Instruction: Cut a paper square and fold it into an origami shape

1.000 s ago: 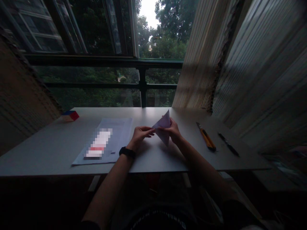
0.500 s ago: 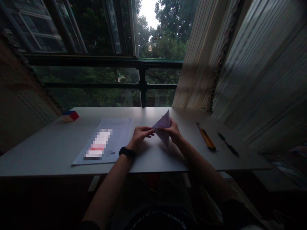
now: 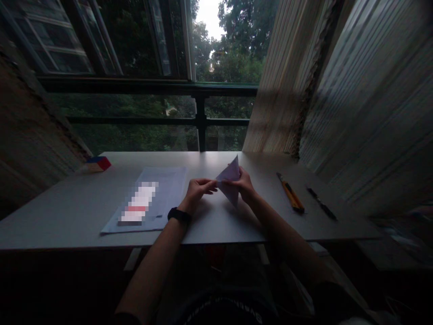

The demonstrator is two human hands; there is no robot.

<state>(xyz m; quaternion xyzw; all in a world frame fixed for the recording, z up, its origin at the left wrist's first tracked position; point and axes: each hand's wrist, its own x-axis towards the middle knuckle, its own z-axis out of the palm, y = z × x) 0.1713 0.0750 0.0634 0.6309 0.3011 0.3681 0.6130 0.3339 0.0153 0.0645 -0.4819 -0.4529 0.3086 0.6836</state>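
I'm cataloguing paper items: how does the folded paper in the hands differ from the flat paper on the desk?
The folded paper looks triangular; the flat paper four-sided. The folded paper is held between the left hand and right hand; the flat paper lies on the desk. The folded paper also looks smaller than the flat paper. Both are pale.

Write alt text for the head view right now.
Left hand and right hand hold folded paper over a white table, the left at its left corner. Papers and, farther back, a cube lie left; a cutter and a pen lie right.
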